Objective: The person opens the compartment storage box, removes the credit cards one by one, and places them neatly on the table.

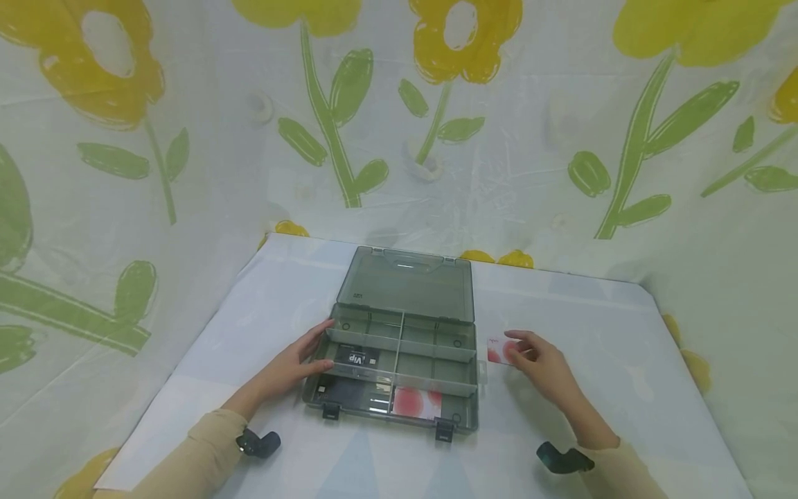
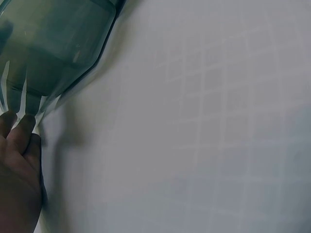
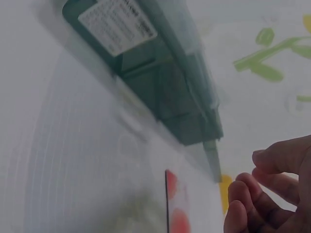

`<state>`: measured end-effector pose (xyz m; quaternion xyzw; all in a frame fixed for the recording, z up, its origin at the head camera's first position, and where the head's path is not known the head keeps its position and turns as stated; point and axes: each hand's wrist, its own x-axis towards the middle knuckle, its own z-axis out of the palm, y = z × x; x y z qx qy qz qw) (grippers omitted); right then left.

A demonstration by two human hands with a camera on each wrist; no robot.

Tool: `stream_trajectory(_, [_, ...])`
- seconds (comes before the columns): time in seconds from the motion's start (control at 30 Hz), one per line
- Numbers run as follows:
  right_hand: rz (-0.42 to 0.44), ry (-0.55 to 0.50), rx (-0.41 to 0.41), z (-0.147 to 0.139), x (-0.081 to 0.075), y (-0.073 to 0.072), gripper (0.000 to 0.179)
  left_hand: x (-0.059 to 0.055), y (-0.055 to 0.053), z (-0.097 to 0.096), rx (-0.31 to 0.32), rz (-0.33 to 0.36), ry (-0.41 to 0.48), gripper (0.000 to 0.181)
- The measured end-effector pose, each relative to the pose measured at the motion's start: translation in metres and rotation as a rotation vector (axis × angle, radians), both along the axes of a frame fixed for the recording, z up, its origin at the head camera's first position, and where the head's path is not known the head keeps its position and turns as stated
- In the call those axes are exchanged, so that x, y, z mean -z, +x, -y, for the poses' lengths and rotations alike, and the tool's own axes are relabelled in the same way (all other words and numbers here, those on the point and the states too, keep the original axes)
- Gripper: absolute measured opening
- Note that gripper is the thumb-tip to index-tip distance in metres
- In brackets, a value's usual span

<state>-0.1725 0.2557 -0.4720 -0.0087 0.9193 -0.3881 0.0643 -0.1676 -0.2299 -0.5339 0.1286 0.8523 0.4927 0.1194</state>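
Right, fingers first. Right hand (image 1: pixel 541 360): thumb and index nearly together, the other fingers loosely curled. Head view has the fingertips over the right end of a red-and-white card (image 1: pixel 495 351); right wrist view shows a gap between fingers and card, so no visible pinch. Card sits just right of the box.

Left hand (image 1: pixel 293 364): thumb and fingers spread, tips resting on the left side of the grey translucent box (image 1: pixel 425 365), not wrapped round it.

Box: three rows, two columns. Near row holds a dark card (image 1: pixel 357 393) on the left and a pink-patterned card (image 1: pixel 419 402) on the right. Middle row left holds a black "Vip" card (image 1: pixel 357 357). Lid (image 1: pixel 408 284) hinged back on the far side, lying open. Two black latches (image 1: pixel 331 412) along the near edge. White printed label (image 3: pixel 118 24) on the outside, seen from the right wrist.

Further out: light sleeves, a dark camera (image 1: pixel 258 443) at each wrist, white table covering (image 1: pixel 561 305), flower-print cloth (image 1: pixel 530 187) behind and at both sides.
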Motion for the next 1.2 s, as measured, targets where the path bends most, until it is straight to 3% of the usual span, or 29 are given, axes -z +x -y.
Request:
stream_trajectory(0.27, [-0.034,-0.016,-0.059,0.021,-0.014,0.01,0.039,0.0,0.0,0.0,0.007,-0.011,0.007,0.083])
stream_trajectory(0.67, [-0.164,-0.041,-0.22,0.048,-0.017,0.026,0.034,0.0,0.0,-0.001,0.006,-0.005,0.017,0.083])
stream_trajectory(0.9, [-0.149,-0.084,-0.302,0.065,-0.018,0.036,0.033,-0.001,0.0,0.0,0.007,-0.006,0.01,0.083])
stream_trajectory(1.2, [-0.103,-0.033,-0.387,0.083,-0.011,0.045,0.035,0.0,0.001,0.0,0.008,-0.006,0.012,0.083])
